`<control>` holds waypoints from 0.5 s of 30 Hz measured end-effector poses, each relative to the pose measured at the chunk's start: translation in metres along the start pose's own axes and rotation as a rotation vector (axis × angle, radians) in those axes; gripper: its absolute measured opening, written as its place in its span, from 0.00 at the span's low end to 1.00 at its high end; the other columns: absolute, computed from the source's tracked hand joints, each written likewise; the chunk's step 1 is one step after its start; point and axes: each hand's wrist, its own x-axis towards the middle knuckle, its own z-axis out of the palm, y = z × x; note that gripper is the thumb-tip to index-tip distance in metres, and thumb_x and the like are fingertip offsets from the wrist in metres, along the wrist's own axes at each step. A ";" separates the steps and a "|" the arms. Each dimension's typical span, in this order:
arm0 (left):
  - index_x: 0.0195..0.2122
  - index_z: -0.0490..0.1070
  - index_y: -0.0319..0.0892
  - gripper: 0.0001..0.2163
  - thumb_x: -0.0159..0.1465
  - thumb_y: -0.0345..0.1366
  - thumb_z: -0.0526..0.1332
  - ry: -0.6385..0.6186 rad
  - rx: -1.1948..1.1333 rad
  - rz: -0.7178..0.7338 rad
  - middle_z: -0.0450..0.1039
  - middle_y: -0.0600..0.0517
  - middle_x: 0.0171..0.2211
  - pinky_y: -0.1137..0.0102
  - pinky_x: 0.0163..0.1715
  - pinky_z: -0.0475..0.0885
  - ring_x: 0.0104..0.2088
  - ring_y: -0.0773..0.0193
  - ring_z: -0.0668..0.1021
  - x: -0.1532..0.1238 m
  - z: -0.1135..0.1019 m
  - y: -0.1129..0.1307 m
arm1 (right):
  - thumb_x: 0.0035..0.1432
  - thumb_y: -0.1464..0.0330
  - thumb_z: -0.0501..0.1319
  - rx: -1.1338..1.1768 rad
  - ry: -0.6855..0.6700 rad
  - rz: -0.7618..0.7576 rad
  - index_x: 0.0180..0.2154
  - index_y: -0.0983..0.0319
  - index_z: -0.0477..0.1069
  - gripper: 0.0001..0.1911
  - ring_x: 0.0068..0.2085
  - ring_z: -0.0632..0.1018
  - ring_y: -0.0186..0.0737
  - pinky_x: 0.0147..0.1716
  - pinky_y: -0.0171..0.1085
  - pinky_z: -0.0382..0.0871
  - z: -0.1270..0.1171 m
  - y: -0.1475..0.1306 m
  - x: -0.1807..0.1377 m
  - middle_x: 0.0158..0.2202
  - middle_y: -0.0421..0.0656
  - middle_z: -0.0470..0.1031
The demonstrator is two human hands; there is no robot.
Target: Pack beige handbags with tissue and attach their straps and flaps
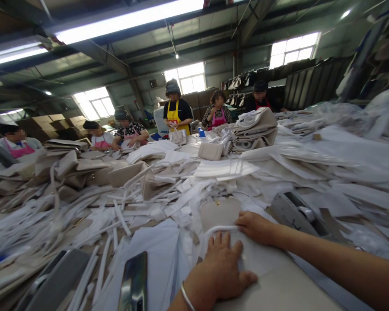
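Observation:
My left hand (222,265) lies flat, fingers stretched out, on a white sheet or bag (262,263) in front of me. My right hand (256,226) reaches in from the right, its fingers curled over the far edge of that white piece, next to a beige bag (218,211) with a small gold clasp. A silver bangle circles my left wrist.
The long table is heaped with white paper strips (116,216), beige bags (84,170) and folded stacks (256,127). A phone (134,283) lies near left, a grey tool (294,214) to the right. Several people in aprons work at the far end (176,112).

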 end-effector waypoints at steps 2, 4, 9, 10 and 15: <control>0.70 0.54 0.45 0.41 0.63 0.67 0.51 -0.040 -0.018 0.004 0.44 0.36 0.73 0.37 0.67 0.46 0.71 0.31 0.47 -0.002 0.002 -0.001 | 0.59 0.71 0.57 0.019 0.015 0.012 0.37 0.62 0.82 0.13 0.41 0.79 0.45 0.44 0.38 0.69 -0.006 0.004 0.005 0.38 0.50 0.81; 0.71 0.53 0.45 0.41 0.63 0.66 0.50 -0.056 -0.026 0.005 0.43 0.36 0.73 0.36 0.67 0.45 0.71 0.30 0.46 -0.004 0.001 0.000 | 0.58 0.71 0.58 0.034 0.040 0.015 0.38 0.61 0.82 0.13 0.41 0.79 0.46 0.43 0.38 0.69 -0.016 0.006 0.011 0.38 0.49 0.81; 0.71 0.53 0.42 0.39 0.66 0.62 0.50 -0.057 -0.046 0.016 0.41 0.35 0.73 0.39 0.68 0.45 0.71 0.31 0.45 -0.008 -0.004 0.007 | 0.64 0.68 0.56 0.059 0.134 -0.045 0.38 0.62 0.81 0.14 0.40 0.78 0.43 0.43 0.37 0.68 -0.040 -0.011 0.020 0.39 0.49 0.79; 0.71 0.53 0.42 0.38 0.67 0.61 0.49 -0.060 -0.052 0.027 0.41 0.35 0.73 0.40 0.68 0.45 0.71 0.32 0.45 -0.009 -0.005 0.008 | 0.64 0.68 0.56 0.065 0.135 -0.069 0.38 0.61 0.81 0.14 0.40 0.78 0.42 0.43 0.36 0.67 -0.041 -0.017 0.020 0.39 0.48 0.78; 0.71 0.54 0.40 0.36 0.69 0.58 0.49 -0.068 -0.085 0.044 0.39 0.34 0.73 0.41 0.69 0.46 0.72 0.33 0.45 -0.011 -0.005 0.013 | 0.62 0.70 0.58 0.042 0.051 -0.086 0.43 0.60 0.81 0.13 0.41 0.79 0.41 0.43 0.34 0.68 -0.021 -0.029 0.018 0.41 0.47 0.80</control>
